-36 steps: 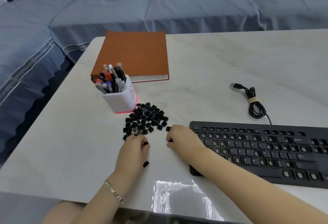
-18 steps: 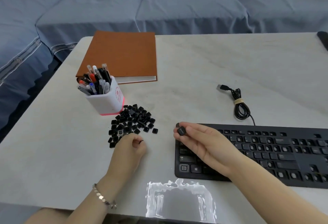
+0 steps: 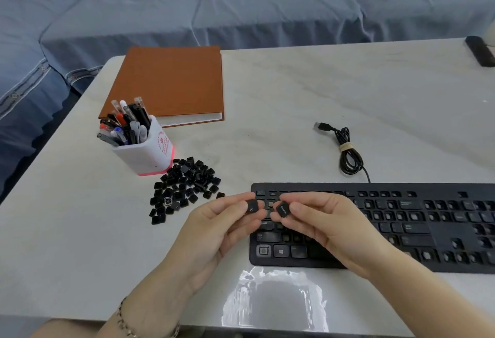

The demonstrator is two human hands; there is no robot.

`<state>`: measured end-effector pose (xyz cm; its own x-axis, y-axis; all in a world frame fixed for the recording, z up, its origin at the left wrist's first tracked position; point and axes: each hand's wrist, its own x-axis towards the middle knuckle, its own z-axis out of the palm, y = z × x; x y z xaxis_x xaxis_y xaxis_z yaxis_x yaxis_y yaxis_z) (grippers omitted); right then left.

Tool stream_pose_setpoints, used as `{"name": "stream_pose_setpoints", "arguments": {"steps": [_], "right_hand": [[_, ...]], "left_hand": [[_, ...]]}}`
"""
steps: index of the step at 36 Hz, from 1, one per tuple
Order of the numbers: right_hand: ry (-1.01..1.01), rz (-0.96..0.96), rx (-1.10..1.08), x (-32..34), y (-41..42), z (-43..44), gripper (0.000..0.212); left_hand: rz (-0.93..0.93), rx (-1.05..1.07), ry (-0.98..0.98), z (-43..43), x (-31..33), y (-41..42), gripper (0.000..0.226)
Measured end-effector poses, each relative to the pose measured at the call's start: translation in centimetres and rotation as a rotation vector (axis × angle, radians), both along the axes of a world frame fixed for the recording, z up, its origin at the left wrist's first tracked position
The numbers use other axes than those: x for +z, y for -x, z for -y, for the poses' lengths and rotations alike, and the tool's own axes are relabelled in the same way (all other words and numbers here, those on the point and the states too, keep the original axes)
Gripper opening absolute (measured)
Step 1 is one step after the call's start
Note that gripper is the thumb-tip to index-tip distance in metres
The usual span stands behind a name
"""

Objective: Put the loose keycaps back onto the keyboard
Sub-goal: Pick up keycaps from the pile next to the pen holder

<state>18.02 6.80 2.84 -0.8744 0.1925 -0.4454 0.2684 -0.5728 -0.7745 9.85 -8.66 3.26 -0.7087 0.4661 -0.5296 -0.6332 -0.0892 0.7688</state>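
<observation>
A black keyboard (image 3: 401, 230) lies at the table's near right, with many bare key sockets. Above its left end, my left hand (image 3: 214, 233) pinches a black keycap marked X (image 3: 251, 207) between thumb and fingers. My right hand (image 3: 321, 227) pinches a second black keycap (image 3: 282, 209) with white lettering, close beside the first. The two caps face up toward me, a small gap between them. A pile of several loose black keycaps (image 3: 184, 187) lies on the table left of the keyboard.
A white pen holder (image 3: 150, 152) full of pens stands just behind the pile. An orange-brown book (image 3: 171, 83) lies farther back. The keyboard's coiled USB cable (image 3: 345, 150) rests behind the keyboard. A dark object (image 3: 479, 50) sits at the far right edge. A blue sofa lies beyond the table.
My left hand has lifted off the table by the pile and moved right with a keycap in it. My right hand has turned its keycap up beside the left one.
</observation>
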Motion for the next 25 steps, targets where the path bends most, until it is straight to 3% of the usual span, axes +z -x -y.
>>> {"name": "stream_pose_setpoints", "arguments": {"steps": [14,25], "right_hand": [[-0.179,0.022,-0.034,-0.5,-2.3,-1.6,0.019],[-0.409,0.210,-0.003,-2.4,-4.5,-3.8,0.027]], "left_hand": [[-0.037,-0.127,0.003,-1.4,0.6,-1.4,0.022],[-0.182,-0.229,0.270,-2.2,-2.0,-2.0,0.025]]}}
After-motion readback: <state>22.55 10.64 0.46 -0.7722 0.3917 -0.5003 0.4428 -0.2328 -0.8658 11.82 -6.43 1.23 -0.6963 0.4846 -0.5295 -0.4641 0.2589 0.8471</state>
